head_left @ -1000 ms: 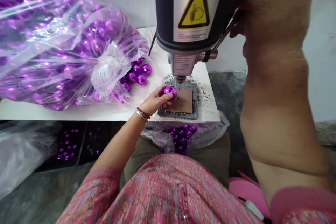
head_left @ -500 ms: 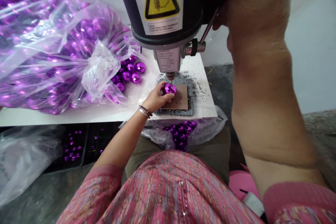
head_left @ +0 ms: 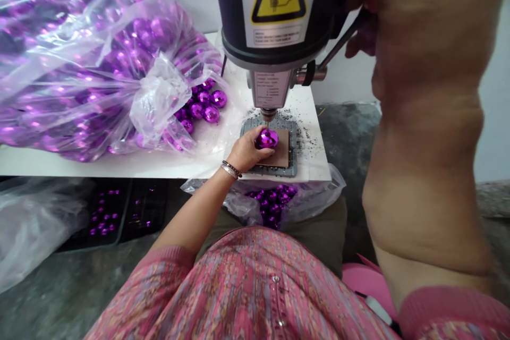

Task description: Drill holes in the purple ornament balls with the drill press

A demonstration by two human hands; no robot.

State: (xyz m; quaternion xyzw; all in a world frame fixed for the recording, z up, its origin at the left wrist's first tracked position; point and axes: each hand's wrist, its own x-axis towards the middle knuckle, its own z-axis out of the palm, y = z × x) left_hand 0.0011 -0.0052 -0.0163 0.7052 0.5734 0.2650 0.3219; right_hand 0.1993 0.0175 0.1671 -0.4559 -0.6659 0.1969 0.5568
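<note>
The left hand is holding a purple ball between thumb and fingers, and this ball is sitting over the brown board, directly under the bit of the drill; whether the bit is touching it, I cannot tell. At one o'clock from the ball, the right hand is curling around the end of the lever, though its wrist is hiding a large part of it. The board is lying on the grey base, and dark chips are lying at three o'clock. At ten o'clock, loose balls are resting on the white table, beside the big bag that is holding many more. At six o'clock, a smaller bag is carrying purple balls too. At eight o'clock, dark trays are standing below the table.
</note>
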